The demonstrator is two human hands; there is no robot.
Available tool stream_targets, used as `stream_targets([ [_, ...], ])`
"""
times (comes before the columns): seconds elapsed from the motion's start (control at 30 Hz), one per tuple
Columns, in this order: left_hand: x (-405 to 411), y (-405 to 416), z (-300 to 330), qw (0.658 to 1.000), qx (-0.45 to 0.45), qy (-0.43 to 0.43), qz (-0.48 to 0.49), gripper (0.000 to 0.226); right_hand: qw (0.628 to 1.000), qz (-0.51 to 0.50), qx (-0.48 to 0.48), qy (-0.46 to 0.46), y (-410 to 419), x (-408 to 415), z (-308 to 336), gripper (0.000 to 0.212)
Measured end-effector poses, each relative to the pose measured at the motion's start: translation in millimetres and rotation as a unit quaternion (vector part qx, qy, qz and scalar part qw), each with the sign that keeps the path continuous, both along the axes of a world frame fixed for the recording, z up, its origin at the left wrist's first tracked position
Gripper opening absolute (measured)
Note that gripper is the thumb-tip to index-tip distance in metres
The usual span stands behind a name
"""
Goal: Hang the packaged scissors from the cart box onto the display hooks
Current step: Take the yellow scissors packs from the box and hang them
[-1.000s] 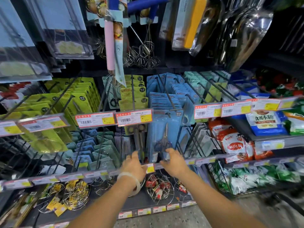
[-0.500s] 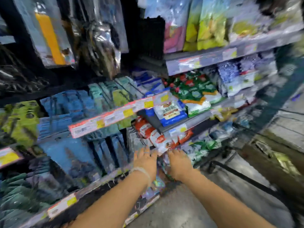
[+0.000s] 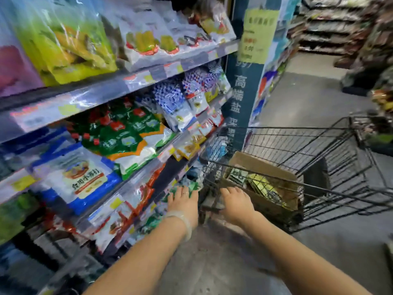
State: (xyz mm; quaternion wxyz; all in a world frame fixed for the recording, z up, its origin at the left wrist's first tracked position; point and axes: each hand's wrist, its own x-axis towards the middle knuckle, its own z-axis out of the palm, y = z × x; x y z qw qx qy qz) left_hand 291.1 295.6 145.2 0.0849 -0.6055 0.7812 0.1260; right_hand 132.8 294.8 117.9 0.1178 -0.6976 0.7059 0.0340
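Note:
A brown cardboard box (image 3: 263,167) sits in the near end of a black wire shopping cart (image 3: 319,143). Yellow and green packaged scissors (image 3: 261,185) lie inside the box. My right hand (image 3: 237,202) reaches toward the cart's near corner, fingers extended and empty, just short of the box. My left hand (image 3: 184,200), with a clear band on its wrist, hovers beside it in front of the lower shelf, fingers straight and holding nothing. The display hooks are out of view.
Shelves (image 3: 119,88) on the left carry bagged foods with price strips along their edges. A dark blue pillar (image 3: 244,96) with white characters stands behind the cart. Grey floor (image 3: 319,99) opens into an aisle on the right, with more shelving at the far back.
The view has swung right from the scissor hooks to the food shelves and cart. Both hands left the hanging packs and moved toward the cart box.

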Motion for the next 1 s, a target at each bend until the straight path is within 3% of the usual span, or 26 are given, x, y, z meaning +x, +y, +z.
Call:
stream_targets([
  [0.27,-80.1,-95.2,-21.3,0.997,0.048,-0.024,-0.062,0.067,0.997,-0.070,0.026,-0.013,-61.1,-74.4,-22.7,0.049],
  [0.6,-187.1,-252.4,-23.1,0.988,0.030,-0.021,-0.150,0.062,0.981,-0.189,0.030,-0.018,-199.5,-185.8,-1.6,0.055],
  [0.83,-248.4,-292.9,-63.8,0.978,0.089,-0.029,-0.184,0.062,0.964,-0.239,0.104,-0.048,-229.3,-255.9,-54.0,0.057],
  [1.0,-292.2,-317.3,-103.2,0.976,0.154,-0.019,-0.152,0.058,0.949,-0.250,0.179,-0.073,-253.8,-305.4,-110.2,0.060],
])
